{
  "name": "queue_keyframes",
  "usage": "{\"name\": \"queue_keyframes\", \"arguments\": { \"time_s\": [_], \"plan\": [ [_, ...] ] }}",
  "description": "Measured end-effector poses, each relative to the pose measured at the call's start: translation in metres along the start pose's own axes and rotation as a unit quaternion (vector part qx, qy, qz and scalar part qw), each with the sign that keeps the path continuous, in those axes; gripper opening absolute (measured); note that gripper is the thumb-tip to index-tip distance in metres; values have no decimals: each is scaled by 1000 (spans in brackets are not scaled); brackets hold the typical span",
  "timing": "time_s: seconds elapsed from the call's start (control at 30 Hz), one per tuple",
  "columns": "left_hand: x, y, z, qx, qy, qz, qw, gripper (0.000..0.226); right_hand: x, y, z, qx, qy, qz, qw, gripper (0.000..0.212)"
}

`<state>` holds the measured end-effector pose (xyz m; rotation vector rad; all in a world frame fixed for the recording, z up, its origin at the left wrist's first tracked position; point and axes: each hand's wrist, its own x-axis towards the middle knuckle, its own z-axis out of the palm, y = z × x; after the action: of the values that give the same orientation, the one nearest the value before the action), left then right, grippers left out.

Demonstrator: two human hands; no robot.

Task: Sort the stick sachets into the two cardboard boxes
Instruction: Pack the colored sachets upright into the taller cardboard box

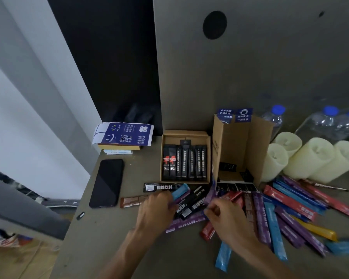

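A low open cardboard box (162, 158) holds a row of several black stick sachets (184, 165). To its right a taller cardboard box (259, 150) lies open toward me with a few dark sachets inside. A pile of coloured stick sachets (286, 208) in purple, blue, red and yellow spreads across the table in front. My left hand (156, 211) rests on the pile's left end, fingers curled on a blue sachet (180, 191). My right hand (227, 220) pinches a purple sachet (210, 195) beside black sachets (193, 202).
A black phone (108, 183) lies left of the boxes, with a stack of blue printed packets (123, 135) behind it. Pale candles (308, 158) and water bottles (326, 121) stand at the right. A brown sachet (131, 200) lies by the phone. The table's left edge drops away.
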<state>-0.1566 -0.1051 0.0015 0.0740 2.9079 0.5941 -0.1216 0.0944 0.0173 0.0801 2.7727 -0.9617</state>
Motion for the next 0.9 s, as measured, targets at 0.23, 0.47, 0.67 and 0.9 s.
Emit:
{"name": "queue_keyframes", "arguments": {
  "time_s": [0.23, 0.47, 0.67, 0.9],
  "plan": [
    [-7, 26, 16, 22, -3, -62, 998, 21, -25, 40, -11, -7, -37, -35, 999, 26],
    [-45, 34, -1, -28, 40, -132, 990, 13, -22, 61, -45, 36, -46, -105, 993, 11],
    [-69, 62, -39, -2, 113, -11, 994, 15, 0, 47, -68, 18, -40, -209, 977, 34],
    [-35, 110, -65, -149, 151, 75, 974, 18, 8, 46, -73, 81, -60, -193, 976, 13]
  ]
}}
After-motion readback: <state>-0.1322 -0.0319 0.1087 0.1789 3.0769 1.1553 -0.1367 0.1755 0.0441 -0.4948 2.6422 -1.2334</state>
